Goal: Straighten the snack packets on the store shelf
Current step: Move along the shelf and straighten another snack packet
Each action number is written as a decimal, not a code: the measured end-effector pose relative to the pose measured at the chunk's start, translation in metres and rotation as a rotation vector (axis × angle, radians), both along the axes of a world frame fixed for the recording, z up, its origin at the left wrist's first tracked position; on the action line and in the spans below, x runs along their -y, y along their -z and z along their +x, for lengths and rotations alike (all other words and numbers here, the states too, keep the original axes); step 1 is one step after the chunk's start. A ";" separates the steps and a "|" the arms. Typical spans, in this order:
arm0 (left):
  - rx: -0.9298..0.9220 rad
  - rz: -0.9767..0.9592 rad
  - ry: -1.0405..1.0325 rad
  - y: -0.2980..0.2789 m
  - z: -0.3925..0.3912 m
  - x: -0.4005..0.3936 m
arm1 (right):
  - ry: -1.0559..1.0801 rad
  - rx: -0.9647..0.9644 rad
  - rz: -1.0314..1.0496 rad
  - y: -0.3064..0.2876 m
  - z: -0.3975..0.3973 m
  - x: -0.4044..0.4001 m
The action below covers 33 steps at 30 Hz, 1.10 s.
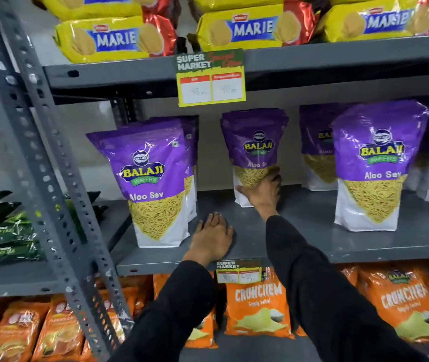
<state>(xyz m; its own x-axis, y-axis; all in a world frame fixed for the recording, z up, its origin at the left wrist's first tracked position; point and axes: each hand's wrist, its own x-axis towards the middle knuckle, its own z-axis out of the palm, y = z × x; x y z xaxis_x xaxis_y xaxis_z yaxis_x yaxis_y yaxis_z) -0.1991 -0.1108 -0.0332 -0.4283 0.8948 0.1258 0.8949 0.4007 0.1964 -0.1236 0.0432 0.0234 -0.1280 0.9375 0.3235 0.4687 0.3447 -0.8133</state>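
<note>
Purple Balaji Aloo Sev packets stand on the grey middle shelf point(312, 226). The middle packet point(253, 145) stands far back, and my right hand point(264, 190) grips its lower right part, fingers wrapped around the bottom. My left hand point(213, 237) lies flat, palm down, on the bare shelf between the left packet point(153, 178) and the middle one, holding nothing. The left packet stands near the front edge with more packets behind it. A right packet point(375, 165) stands forward with others behind it.
Yellow Marie biscuit packs point(114, 39) fill the shelf above, with a price tag point(210, 79) hanging from its edge. Orange Crunchem packets point(256, 304) sit on the shelf below. A grey perforated upright point(43, 163) slants at left, with dark green packets point(4, 231) beyond it.
</note>
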 end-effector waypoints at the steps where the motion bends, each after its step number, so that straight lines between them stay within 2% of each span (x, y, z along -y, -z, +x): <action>1: 0.007 0.004 -0.003 0.000 0.000 -0.001 | 0.007 0.007 0.002 0.001 -0.001 0.000; 13: 0.007 0.000 -0.016 -0.002 0.003 0.000 | 0.061 0.046 0.041 0.006 0.007 0.014; 33: -0.034 -0.057 -0.043 0.000 0.000 -0.005 | 0.058 0.043 0.151 0.031 0.078 0.094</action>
